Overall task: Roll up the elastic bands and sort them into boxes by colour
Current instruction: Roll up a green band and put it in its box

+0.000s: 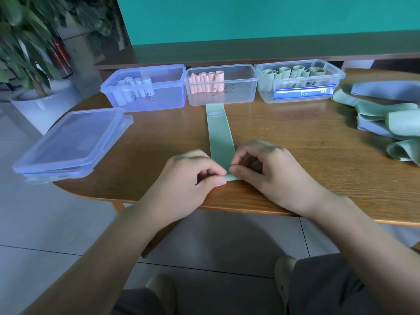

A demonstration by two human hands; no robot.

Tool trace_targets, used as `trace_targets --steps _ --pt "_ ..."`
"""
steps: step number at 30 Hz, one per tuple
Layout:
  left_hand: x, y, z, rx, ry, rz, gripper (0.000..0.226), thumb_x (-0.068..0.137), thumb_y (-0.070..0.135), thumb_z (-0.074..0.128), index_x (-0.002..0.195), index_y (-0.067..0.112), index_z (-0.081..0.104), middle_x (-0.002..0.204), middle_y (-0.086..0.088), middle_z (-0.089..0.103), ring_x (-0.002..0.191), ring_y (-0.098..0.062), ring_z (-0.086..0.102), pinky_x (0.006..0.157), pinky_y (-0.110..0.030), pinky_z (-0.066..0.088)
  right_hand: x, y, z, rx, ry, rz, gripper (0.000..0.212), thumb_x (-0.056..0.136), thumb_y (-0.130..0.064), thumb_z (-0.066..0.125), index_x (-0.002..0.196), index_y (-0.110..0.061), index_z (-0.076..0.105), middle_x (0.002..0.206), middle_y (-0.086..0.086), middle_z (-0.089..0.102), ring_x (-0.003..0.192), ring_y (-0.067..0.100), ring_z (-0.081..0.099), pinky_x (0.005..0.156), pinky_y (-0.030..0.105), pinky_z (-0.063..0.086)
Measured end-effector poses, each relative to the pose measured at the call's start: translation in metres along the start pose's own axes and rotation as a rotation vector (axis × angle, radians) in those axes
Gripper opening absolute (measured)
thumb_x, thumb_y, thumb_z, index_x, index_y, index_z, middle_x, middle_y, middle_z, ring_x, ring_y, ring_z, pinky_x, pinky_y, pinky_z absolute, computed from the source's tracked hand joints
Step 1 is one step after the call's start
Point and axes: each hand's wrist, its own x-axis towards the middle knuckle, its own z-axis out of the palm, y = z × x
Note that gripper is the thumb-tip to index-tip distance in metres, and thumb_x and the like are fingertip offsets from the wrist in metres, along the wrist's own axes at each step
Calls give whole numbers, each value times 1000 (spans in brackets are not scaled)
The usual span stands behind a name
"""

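Green elastic band (219, 130) lies flat on the wooden table (306, 160), running straight from the near edge to the front wall of the middle box (221, 86), far end touching it or just short; can't tell which. Near end sits right at the table's front edge, where both hands work it. Left hand (188, 178): thumb & forefinger curled, pinching the band's near left corner. Right hand (266, 167): fingers curled over the band's right side, thumb tip pressing the near end beside the left thumb. Band end looks folded over there, start of a roll.

3 clear boxes in a row along the table's back, touching side by side. Left box (145, 87) w/ pale blue-white rolls (136, 88) standing at its left; rest of it open. Middle box w/ pink rolls (206, 83) at back left, right half free. Right box (300, 80) w/ green rolls (293, 75) across the back.

Loose pile of green & blue bands (381, 117) at the table's right, well apart from the hands. Stacked lids (70, 144) at front left, overhanging the table's rounded corner. Bare wood both sides of the flat band, btwn lids & pile. Potted plant (29, 64) on the floor, left of the table.
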Motion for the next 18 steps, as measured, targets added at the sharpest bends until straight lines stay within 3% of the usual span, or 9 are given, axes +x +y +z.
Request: trace_targets --steps 6,10,14,18 --pt "2 -2 1 1 38 23 11 89 28 73 96 26 80 93 14 66 87 -5 62 75 -14 46 -3 3 -7 25 -73 -29 8 86 -19 80 92 -22 76 101 -10 67 99 5 62 90 10 41" --pt "1 0 1 -7 82 7 9 88 28 74 95 25 78 92 14 65 84 -3 60 72 -9 44 -1 5 -5 -2 -62 -42 6 87 -20 78 91 -24 76 101 -12 67 100 5 63 92 18 45" --pt "0 2 1 14 47 -11 6 88 33 73 92 28 75 88 19 63 85 -1 60 68 -6 42 1 5 -5 -22 -56 -40 2 91 -22 75 92 -22 76 101 -11 67 99 5 63 92 23 47" --pt "2 0 2 64 30 -33 18 87 36 74 103 27 74 91 20 60 83 2 57 68 -5 41 5 8 -2 -79 -20 -53 8 93 -23 72 95 -18 77 101 -9 67 94 4 62 88 19 46"
